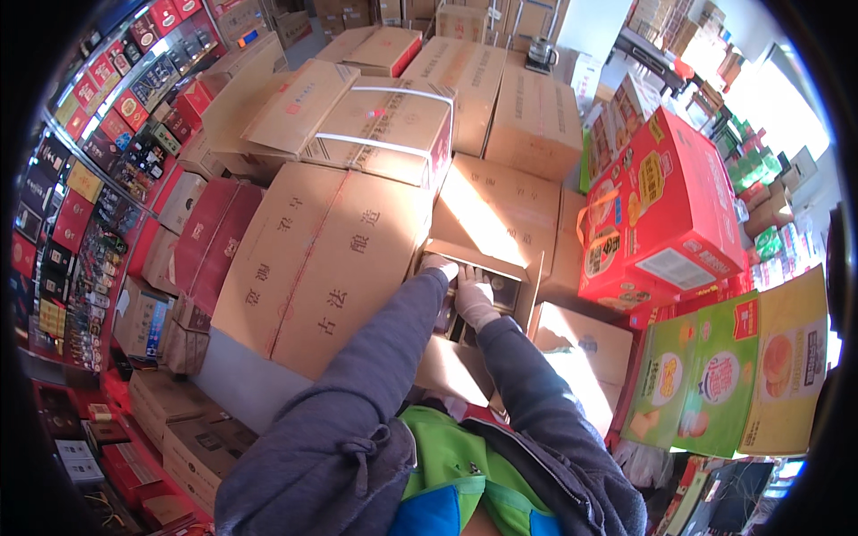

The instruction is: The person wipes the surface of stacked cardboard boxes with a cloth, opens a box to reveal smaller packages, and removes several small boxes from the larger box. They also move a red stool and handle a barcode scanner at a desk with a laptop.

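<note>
In front of me an open cardboard box point(454, 362) has its flaps folded out. Dark box-like items point(507, 292) sit inside it, partly in shadow. My left hand point(439, 265) reaches to the far left corner of the box, its fingers mostly hidden. My right hand point(475, 300) lies over the contents with its fingers stretched away from me, side by side. Nothing shows in its grasp. Whether it presses on an item or on the divider beneath, I cannot tell.
A large closed carton point(326, 250) stands left of the open box. Behind is a strapped carton point(384, 129) among several stacked ones. At right are a red gift carton point(657, 214) and a green carton point(688, 375). Product shelves point(116, 98) line the left side.
</note>
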A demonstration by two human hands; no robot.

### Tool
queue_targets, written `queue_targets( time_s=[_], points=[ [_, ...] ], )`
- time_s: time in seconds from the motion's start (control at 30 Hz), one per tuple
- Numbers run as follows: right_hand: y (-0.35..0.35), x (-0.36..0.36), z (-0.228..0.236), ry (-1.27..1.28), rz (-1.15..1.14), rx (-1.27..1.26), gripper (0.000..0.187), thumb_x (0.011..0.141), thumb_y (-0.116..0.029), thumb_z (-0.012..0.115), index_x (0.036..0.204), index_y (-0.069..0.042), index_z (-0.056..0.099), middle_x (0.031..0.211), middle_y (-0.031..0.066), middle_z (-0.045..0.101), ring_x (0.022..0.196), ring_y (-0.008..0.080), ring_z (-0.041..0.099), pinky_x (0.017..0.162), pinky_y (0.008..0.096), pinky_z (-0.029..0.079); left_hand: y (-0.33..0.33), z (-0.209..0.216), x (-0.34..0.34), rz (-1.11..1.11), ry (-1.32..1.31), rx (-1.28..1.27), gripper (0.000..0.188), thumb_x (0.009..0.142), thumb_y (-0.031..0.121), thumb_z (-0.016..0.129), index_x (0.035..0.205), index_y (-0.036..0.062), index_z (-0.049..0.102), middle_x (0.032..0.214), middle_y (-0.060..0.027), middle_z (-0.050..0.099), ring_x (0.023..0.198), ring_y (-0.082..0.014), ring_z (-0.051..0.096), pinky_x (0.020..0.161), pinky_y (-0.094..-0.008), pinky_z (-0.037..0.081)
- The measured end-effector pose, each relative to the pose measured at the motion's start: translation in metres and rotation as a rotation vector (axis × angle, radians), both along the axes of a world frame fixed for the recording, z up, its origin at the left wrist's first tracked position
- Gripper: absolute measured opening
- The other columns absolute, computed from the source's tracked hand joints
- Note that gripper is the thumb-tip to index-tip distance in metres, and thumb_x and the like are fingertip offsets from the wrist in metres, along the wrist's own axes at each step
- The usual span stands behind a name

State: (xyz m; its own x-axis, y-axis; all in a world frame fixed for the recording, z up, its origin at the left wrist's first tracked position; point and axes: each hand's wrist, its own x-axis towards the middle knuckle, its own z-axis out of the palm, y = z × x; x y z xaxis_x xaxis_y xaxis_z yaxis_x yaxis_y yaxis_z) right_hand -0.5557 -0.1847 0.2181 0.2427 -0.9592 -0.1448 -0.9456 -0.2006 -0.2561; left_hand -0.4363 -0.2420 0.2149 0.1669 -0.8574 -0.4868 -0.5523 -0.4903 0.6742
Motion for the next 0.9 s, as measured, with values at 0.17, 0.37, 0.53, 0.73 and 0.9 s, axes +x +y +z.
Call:
queue_targets(
  time_s=[0.17,0.37,0.53,0.73,0.9],
  points=[
    [-0.030,-0.007,-0.012,-0.417,-0.340,0.115,0.034,0.084,-0.022,0.048,0.108,-0.003,0.063,0.106,0.0242,0.062,0.096,0.0373,0.062,0.087,0.0419,0.048,-0.025,-0.035,0.003,-0.271,-0.196,-0.052,0.042,0.079,0.024,0.059,0.115,0.0038,0.061,0.121,-0.0166,0.060,0.114,-0.0269,0.055,0.096,-0.0315,0.043],
    [-0.049,0.025,-0.048,-0.614,-0.633,0.223,0.041,0.079,-0.027,0.057,0.109,0.000,0.060,0.107,0.0231,0.064,0.100,0.0349,0.062,0.086,0.0381,0.049,-0.011,-0.012,0.013,-0.219,0.024,-0.119,0.041,0.080,0.023,0.056,0.117,0.0044,0.060,0.122,-0.0153,0.059,0.115,-0.0266,0.054,0.097,-0.0317,0.042],
    [-0.041,0.025,-0.053,-0.747,-0.728,0.264,0.060,0.075,-0.027,0.064,0.129,-0.005,0.050,0.114,0.0213,0.062,0.104,0.0313,0.062,0.089,0.0350,0.048,-0.007,-0.005,0.023,-0.332,0.046,-0.177,0.037,0.077,0.016,0.060,0.111,0.0005,0.062,0.112,-0.0133,0.064,0.107,-0.0256,0.058,0.088,-0.0338,0.046],
    [-0.049,0.029,-0.074,-0.914,-0.628,0.268,0.062,0.079,-0.040,0.065,0.125,-0.001,0.050,0.116,0.0224,0.060,0.109,0.0318,0.059,0.090,0.0360,0.048,-0.030,-0.056,0.054,-0.382,0.059,-0.197,0.040,0.074,0.009,0.056,0.113,-0.0002,0.059,0.114,-0.0168,0.061,0.106,-0.0271,0.057,0.092,-0.0335,0.045],
    [-0.042,0.029,-0.065,-1.083,-0.663,0.279,0.049,0.079,-0.036,0.066,0.118,-0.007,0.059,0.108,0.0173,0.065,0.104,0.0315,0.061,0.088,0.0379,0.048,-0.042,-0.076,0.058,-0.146,0.328,0.011,0.042,0.068,0.004,0.056,0.110,-0.0001,0.060,0.106,-0.0155,0.062,0.097,-0.0287,0.059,0.083,-0.0368,0.048]
  ],
)
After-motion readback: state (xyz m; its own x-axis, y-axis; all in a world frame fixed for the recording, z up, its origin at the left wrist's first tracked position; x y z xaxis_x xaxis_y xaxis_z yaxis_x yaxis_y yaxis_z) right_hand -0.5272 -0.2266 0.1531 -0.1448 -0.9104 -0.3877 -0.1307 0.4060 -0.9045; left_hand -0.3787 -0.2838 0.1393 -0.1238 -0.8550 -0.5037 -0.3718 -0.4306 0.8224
